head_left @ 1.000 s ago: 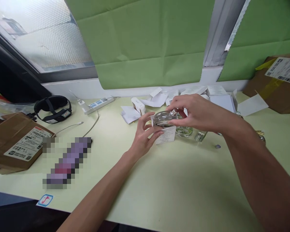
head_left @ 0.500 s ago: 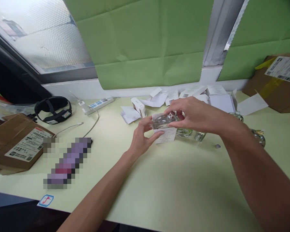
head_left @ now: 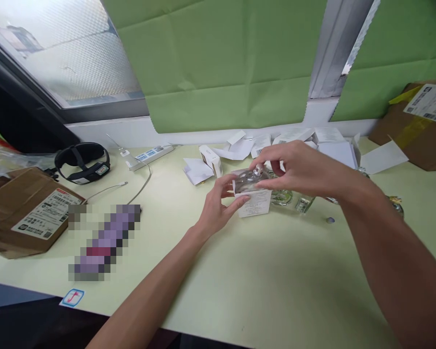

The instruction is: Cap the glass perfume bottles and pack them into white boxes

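A small white printed carton stands on the table, its top open. My left hand is closed around its left side, thumb across the front. A clear glass perfume bottle with a shiny rounded cap sits partly inside the carton, its upper part showing above the front edge. My right hand pinches the bottle near its cap from the right; some fingertips are hidden. Just right of the carton lie a glass bottle with green inside and a small clear glass bottle.
White cartons and paper flaps lie along the wall. A small purple cap-like piece lies right of my hands. To the left are a pixelated phone-like object, a power strip, a black headset and a cardboard box.
The perfume bottle sits slightly lower in the carton, my right hand moving down with it. My left hand keeps its hold. The whole view has shifted slightly.
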Demonstrator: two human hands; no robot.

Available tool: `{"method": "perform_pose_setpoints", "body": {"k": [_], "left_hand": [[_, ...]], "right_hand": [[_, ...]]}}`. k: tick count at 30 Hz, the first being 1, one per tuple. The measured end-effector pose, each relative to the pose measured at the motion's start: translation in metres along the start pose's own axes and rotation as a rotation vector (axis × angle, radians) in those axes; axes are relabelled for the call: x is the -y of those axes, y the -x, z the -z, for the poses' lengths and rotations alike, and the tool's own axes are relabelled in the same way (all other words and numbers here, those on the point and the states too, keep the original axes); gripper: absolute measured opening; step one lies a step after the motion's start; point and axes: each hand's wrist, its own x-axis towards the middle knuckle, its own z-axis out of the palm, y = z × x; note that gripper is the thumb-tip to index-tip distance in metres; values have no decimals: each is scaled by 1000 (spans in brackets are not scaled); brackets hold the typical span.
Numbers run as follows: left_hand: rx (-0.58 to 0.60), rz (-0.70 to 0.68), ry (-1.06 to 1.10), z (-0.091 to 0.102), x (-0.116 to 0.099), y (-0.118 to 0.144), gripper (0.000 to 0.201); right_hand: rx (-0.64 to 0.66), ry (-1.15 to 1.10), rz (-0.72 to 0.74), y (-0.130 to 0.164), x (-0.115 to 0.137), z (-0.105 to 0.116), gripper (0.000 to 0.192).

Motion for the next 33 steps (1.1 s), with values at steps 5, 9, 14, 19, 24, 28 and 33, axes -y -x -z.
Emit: {"method": "perform_pose_setpoints", "body": {"k": [5,9,14,19,24,28,33], "left_hand": [[72,144,79,7,-2,-5,36],[108,283,112,14,2,-9,34],[184,324,-134,23,17,-11,36],[264,279,-439,30,26,-11,32],[260,163,-518,29,24,-8,24],[138,138,-541,21,11,-24,19],[578,165,-813,-4,-6,-68,25]], "right_hand": [[-334,-50,-160,24,8,31,46],[-384,85,-183,40,1,48,44],[-332,220,-319,46,-12,55,40],[-355,260,-348,49,-17,58,43],[-364,265,-342,50,-18,61,42],[-267,231,-397,48,-18,61,45],[-122,143,-362,41,-23,55,40]]}}
